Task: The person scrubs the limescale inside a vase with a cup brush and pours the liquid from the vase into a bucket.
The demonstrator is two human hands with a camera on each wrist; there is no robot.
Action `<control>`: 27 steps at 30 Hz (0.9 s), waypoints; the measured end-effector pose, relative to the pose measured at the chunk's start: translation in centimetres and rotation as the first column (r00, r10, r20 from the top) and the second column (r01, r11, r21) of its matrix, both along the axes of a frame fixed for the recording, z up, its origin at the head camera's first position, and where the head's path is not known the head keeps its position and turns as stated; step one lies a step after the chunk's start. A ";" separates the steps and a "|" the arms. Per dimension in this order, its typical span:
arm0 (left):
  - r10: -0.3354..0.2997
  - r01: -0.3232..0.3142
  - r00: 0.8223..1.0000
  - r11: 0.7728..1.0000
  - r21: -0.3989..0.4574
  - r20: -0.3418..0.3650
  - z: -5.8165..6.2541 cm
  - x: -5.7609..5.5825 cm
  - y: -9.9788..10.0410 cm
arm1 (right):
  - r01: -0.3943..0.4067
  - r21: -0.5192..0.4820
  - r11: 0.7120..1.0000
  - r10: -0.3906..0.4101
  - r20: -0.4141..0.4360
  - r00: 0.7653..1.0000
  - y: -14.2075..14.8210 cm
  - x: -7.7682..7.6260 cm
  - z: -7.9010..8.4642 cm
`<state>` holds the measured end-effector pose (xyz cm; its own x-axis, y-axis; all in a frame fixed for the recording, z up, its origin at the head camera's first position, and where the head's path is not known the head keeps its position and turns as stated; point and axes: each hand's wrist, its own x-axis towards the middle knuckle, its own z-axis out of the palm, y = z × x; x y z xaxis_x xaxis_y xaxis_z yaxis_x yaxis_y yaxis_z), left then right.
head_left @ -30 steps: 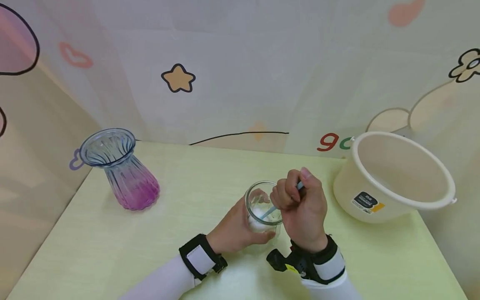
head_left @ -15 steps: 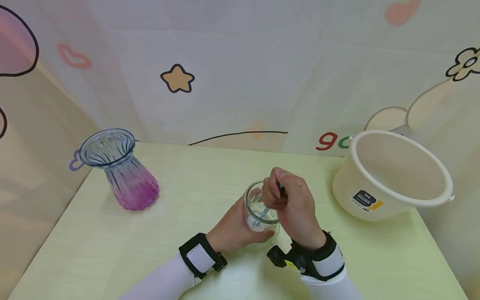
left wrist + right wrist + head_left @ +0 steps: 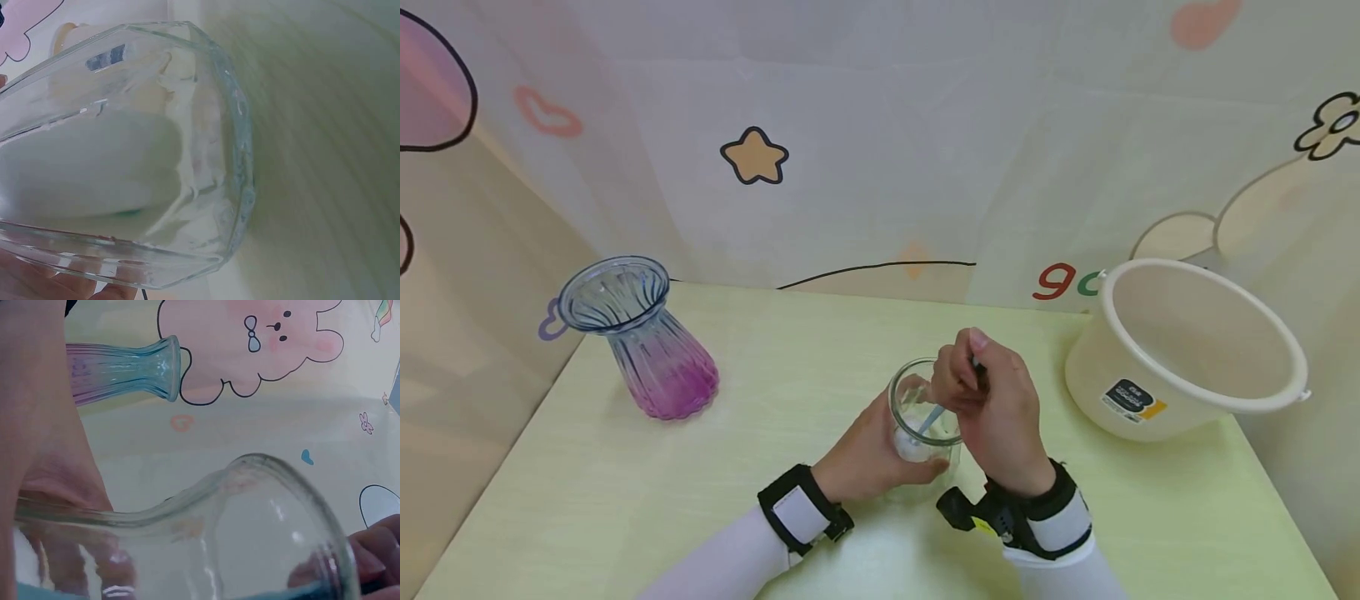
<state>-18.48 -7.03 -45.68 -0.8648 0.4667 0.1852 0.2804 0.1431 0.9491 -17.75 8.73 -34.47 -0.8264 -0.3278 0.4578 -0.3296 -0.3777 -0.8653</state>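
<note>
In the head view my left hand [image 3: 868, 458] grips a clear glass vase [image 3: 914, 367] round its side, tilted above the table. My right hand [image 3: 996, 408] holds the pale blue handle of a bottle brush [image 3: 933, 417], fingers curled round its upper end. The handle slants down through the vase's mouth to a white head [image 3: 912, 447] inside. Seen from the left wrist, the faceted glass base [image 3: 242, 150] faces the camera, with the whitish mass behind the glass. The right wrist view shows the vase's flared neck [image 3: 275, 494]; the blue handle runs along the bottom edge.
A ribbed vase [image 3: 666, 358], blue above and pink below, stands at the left of the pale table [image 3: 775, 358]. A cream bucket [image 3: 1090, 375] with a label is at the right. Behind hangs a printed cloth [image 3: 865, 167].
My right hand has shifted left and down with the brush, then back slightly right and up. The left hand and clear vase have hardly moved.
</note>
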 end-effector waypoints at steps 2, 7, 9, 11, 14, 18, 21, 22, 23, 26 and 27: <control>0.022 -0.022 1.000 0.999 -0.024 -0.002 -0.1 0.1 0.0 | 0.001 -0.045 0.999 -0.002 -0.019 1.000 0.4 0.1 0.3; 0.055 -0.056 0.998 0.997 -0.054 -0.018 -0.2 0.2 0.1 | -0.044 -0.133 0.990 0.034 -0.077 0.996 1.5 0.1 1.2; 0.057 -0.058 0.998 0.997 -0.056 -0.019 -0.1 0.2 0.0 | -0.061 -0.164 0.985 0.048 -0.083 0.995 1.9 0.0 1.5; 0.060 -0.060 0.998 0.996 -0.062 -0.012 -0.1 0.2 0.0 | -0.069 -0.194 0.979 0.053 -0.085 0.995 2.3 0.1 1.7; 0.064 -0.064 0.998 0.996 -0.069 0.000 -0.1 0.3 -0.1 | -0.086 -0.249 0.965 0.066 -0.091 0.994 2.6 0.2 1.9; 0.061 -0.060 0.998 0.996 -0.065 0.018 0.0 0.3 -0.2 | -0.104 -0.294 0.950 0.071 -0.120 0.990 2.8 0.5 2.0; 0.052 -0.051 0.998 0.997 -0.055 0.019 0.0 0.3 -0.2 | -0.100 -0.284 0.953 0.063 -0.136 0.989 2.6 0.7 1.9; 0.049 -0.048 0.999 0.998 -0.051 0.020 0.0 0.2 -0.1 | -0.094 -0.272 0.958 0.058 -0.138 0.989 2.5 0.7 1.9; 0.047 -0.046 0.999 0.998 -0.049 0.021 0.0 0.2 -0.1 | -0.087 -0.255 0.963 0.052 -0.139 0.989 2.4 0.7 1.9; 0.042 -0.041 0.999 0.998 -0.044 0.026 0.0 0.3 -0.1 | -0.051 -0.195 0.979 0.028 -0.120 0.992 2.1 0.6 1.7; 0.042 -0.041 0.999 0.998 -0.044 0.028 0.0 0.3 -0.1 | -0.033 -0.171 0.985 0.015 -0.108 0.994 2.0 0.5 1.6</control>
<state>-18.21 -7.11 -45.70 -0.8883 0.4373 0.1401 0.2459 0.1952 0.9494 -17.21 10.69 -32.84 -0.7633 -0.2554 0.5934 -0.4045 -0.5273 -0.7473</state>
